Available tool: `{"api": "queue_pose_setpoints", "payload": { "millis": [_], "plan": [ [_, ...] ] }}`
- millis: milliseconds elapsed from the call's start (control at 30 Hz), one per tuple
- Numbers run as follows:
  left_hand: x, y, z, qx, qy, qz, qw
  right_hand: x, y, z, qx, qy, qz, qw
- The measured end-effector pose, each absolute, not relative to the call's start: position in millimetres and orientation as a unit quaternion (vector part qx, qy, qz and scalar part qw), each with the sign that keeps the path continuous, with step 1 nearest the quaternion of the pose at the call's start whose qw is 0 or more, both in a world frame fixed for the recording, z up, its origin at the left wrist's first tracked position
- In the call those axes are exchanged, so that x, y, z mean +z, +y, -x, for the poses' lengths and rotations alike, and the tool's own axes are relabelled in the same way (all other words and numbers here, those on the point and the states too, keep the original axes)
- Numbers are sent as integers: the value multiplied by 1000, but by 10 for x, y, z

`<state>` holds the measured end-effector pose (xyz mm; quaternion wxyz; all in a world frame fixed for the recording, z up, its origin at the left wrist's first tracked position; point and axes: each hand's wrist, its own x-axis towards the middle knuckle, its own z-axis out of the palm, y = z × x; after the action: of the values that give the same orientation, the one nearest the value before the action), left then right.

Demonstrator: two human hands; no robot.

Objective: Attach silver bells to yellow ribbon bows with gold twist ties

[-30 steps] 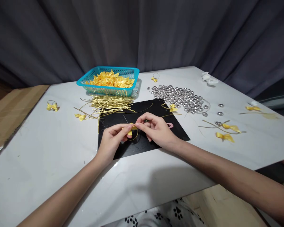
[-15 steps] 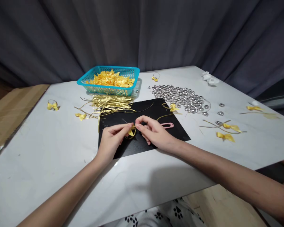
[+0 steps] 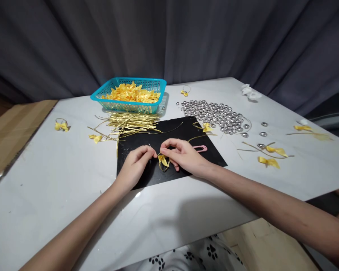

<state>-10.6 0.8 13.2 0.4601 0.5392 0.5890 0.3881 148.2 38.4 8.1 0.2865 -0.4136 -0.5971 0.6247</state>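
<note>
So the yellow bow (image 3: 164, 160) hangs over the black sheet (image 3: 147, 175) on the table (image 3: 59, 184), its long axis slanting down toward the right hand's side, gold wire loop (image 3: 163, 170) dangling below. Left hand (image 3: 137, 162) has its fingers pinched on the wire end, and the right hand (image 3: 183, 156) has thumb and fingers closed at the bow's top.

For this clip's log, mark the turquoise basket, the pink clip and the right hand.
turquoise basket (image 3: 128, 102), head view, front rim
pink clip (image 3: 205, 148), head view, outer end
right hand (image 3: 191, 159), head view, back of hand
</note>
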Motion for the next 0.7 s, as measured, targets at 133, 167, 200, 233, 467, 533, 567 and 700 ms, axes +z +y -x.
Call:
{"api": "queue_pose_setpoints", "payload": {
  "millis": [133,167,200,233,467,533,567,700],
  "plan": [
    [111,9,111,351,574,-629,390,100,383,-1472,624,-596,419,283],
    [111,9,115,335,566,-660,363,102,383,-1471,624,-596,420,281],
    [114,9,121,313,558,-690,337,103,384,-1471,625,-598,419,277],
    [120,9,128,288,551,-718,313,101,385,-1472,624,-601,419,272],
    [160,4,175,135,555,-795,205,43,376,-1475,612,-634,405,244],
    [160,2,176,126,558,-797,195,30,368,-1468,613,-633,402,251],
    [158,0,175,125,557,-798,193,23,364,-1464,613,-630,400,261],
    [158,-1,169,116,554,-802,190,-14,352,-1459,617,-607,378,329]
  ]
}}
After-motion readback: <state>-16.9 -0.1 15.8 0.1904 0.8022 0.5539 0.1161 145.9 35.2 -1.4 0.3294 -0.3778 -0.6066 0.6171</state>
